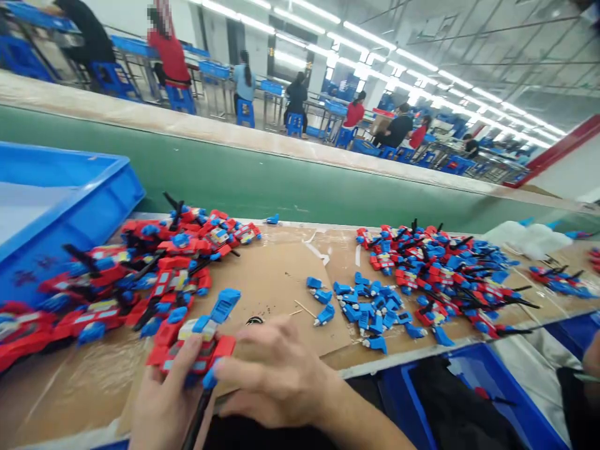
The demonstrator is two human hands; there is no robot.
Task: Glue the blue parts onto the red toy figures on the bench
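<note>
Currently I see the red-blue toy (pixel 209 345) lower left of frame, between both hands. Left hand (pixel 159 406): fingers clamp its body, thumb across it. Right hand (pixel 281 375): fingers curled at its right side, can't tell if pinching.

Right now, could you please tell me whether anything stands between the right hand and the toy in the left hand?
Nothing visible does: the right hand is right at the toy, which the left hand holds.
</note>
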